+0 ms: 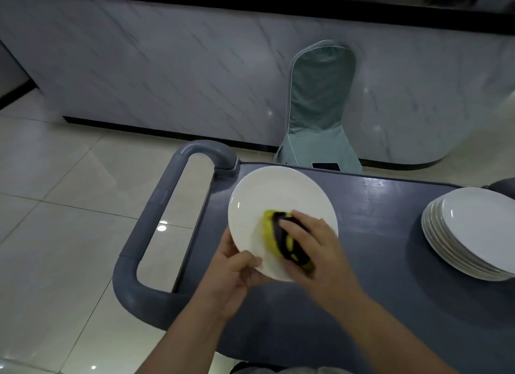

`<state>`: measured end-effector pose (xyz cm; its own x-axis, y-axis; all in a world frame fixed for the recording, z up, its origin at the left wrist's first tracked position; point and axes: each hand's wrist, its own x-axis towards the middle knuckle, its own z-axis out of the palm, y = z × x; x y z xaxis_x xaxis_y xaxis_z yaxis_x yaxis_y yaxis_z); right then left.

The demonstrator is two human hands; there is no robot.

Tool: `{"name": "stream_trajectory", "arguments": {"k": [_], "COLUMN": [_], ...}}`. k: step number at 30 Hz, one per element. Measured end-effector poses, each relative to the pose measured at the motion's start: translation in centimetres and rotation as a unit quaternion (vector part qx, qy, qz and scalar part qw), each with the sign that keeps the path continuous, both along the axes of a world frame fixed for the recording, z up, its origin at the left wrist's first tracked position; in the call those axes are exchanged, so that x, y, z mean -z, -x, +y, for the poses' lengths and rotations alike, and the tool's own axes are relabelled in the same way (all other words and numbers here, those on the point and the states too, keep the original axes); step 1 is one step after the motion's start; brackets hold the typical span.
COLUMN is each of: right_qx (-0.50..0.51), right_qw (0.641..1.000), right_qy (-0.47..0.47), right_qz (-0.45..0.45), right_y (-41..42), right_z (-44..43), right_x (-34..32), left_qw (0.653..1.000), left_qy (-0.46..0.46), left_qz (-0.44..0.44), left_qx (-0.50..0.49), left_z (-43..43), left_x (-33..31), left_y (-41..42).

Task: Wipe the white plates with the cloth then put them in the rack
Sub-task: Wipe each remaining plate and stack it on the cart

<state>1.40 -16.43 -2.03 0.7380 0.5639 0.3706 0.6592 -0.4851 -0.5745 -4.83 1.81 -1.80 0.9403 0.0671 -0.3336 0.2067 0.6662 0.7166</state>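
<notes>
Far from you is the marble-pattern counter (167,75), with a covered chair (320,105) just in front of it. Nearer is the grey cart (376,234), where a stack of white plates (479,231) sits on the right side. You hold one white plate (273,195) tilted above the left part of the cart. Your left hand (237,276) pinches its near rim with the thumb on top, and your right hand (315,242) is curled over the yellow and black cloth (281,234), pressing it on the near part of the plate's face.

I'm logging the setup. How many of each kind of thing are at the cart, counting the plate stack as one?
Plate being wiped: 1
Stack of plates: 1
Cloth: 1
Total: 3
</notes>
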Motion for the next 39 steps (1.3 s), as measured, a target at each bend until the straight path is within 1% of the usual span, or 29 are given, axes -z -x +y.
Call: {"name": "stream_trajectory", "arguments": {"k": [3, 5, 6, 8, 11, 13, 14, 16, 17, 19, 20, 21, 22, 24, 25, 27, 28, 29, 30, 31, 33, 34, 35, 37, 39], "right_qx": [0.094, 0.165, 0.183, 0.17, 0.041, -0.028, -0.04, -0.022, 0.016, 0.141, 0.193, 0.215, 0.203, 0.124, 0.077, 0.0, -0.023, -0.026, -0.007, 0.033, 0.152, 0.201, 0.224, 0.197, 0.119], "right_qw": [0.995, 0.985, 0.982, 0.984, 0.999, 0.999, 0.999, 0.999, 0.999, 0.989, 0.979, 0.974, 0.976, 0.989, 0.994, 0.998, 0.998, 0.999, 1.0, 0.999, 0.988, 0.979, 0.973, 0.976, 0.988], "right_qy": [0.018, 0.014, 0.003, -0.016, -0.019, -0.015, -0.012, 0.006, 0.013, 0.004, -0.016, -0.04, -0.061, -0.081, -0.076, -0.06, -0.05, -0.036, -0.016, -0.004, -0.007, -0.025, -0.051, -0.094, -0.095], "right_qz": [-0.034, -0.038, -0.044, -0.045, -0.018, 0.017, 0.029, 0.031, 0.03, 0.045, 0.057, 0.06, 0.052, 0.017, 0.004, -0.001, 0.004, 0.004, -0.002, -0.002, 0.015, 0.026, 0.027, 0.011, -0.01], "right_y": [-2.4, -4.8, -5.9, -7.2, -4.6, -1.9, -0.9, -0.7, -1.4, -4.0, -5.4, -6.5, -7.1, -6.2, -4.8, -1.7, -0.5, 0.2, 0.2, -0.3, -2.6, -4.0, -5.1, -6.0, -4.6], "right_z": [-4.8, -5.2, -4.4, -1.3, 1.9, 0.3, -1.5, -5.4, -6.8, -7.5, -6.7, -5.3, -3.4, -0.3, 0.4, -0.7, -2.3, -4.4, -6.3, -7.9, -9.0, -8.6, -7.6, -4.5, -2.0], "right_x": [0.1, -0.6, -1.3, -2.7, -2.4, -0.2, 1.0, 2.7, 3.2, 3.1, 2.5, 1.6, 0.8, -0.1, 0.1, 1.8, 3.1, 4.1, 4.8, 5.1, 4.9, 4.0, 2.8, 0.7, 0.0], "left_qw": [0.999, 0.996, 0.993, 0.99, 0.99, 0.99, 0.991, 0.992, 0.99, 0.984, 0.981, 0.98, 0.979, 0.981, 0.982, 0.982, 0.983, 0.984, 0.984, 0.983, 0.977, 0.973, 0.971, 0.969, 0.97], "left_qy": [-0.027, -0.048, -0.052, -0.05, -0.057, -0.066, -0.067, -0.072, -0.083, -0.105, -0.107, -0.106, -0.102, -0.095, -0.097, -0.104, -0.104, -0.103, -0.105, -0.11, -0.125, -0.128, -0.128, -0.132, -0.139], "left_qz": [0.001, -0.002, -0.004, -0.015, -0.042, -0.056, -0.051, -0.031, -0.028, -0.028, -0.028, -0.029, -0.031, -0.039, -0.046, -0.058, -0.055, -0.048, -0.041, -0.037, -0.04, -0.045, -0.049, -0.059, -0.071], "left_qx": [0.031, 0.079, 0.101, 0.129, 0.122, 0.11, 0.102, 0.097, 0.107, 0.143, 0.159, 0.169, 0.172, 0.163, 0.156, 0.146, 0.14, 0.136, 0.136, 0.142, 0.17, 0.186, 0.196, 0.2, 0.186], "left_z": [-0.4, -1.3, -1.8, -2.8, -2.5, -1.4, -1.0, -0.9, -1.2, -2.3, -2.8, -3.1, -3.3, -3.1, -2.8, -2.0, -1.7, -1.6, -1.8, -2.1, -3.2, -3.7, -4.1, -4.6, -4.4], "left_x": [-0.5, -0.5, -0.6, -0.8, -1.0, -0.8, -0.6, -0.1, 0.1, 0.2, 0.1, 0.0, -0.2, -0.5, -0.6, -0.4, -0.3, -0.1, 0.1, 0.3, 0.4, 0.3, 0.1, -0.3, -0.7], "left_y": [-0.4, -0.7, -0.9, -1.4, -2.1, -2.4, -2.4, -2.2, -2.0, -1.8, -1.7, -1.7, -1.9, -2.3, -2.4, -2.5, -2.5, -2.4, -2.2, -2.1, -1.9, -1.8, -1.9, -2.1, -2.6]}}
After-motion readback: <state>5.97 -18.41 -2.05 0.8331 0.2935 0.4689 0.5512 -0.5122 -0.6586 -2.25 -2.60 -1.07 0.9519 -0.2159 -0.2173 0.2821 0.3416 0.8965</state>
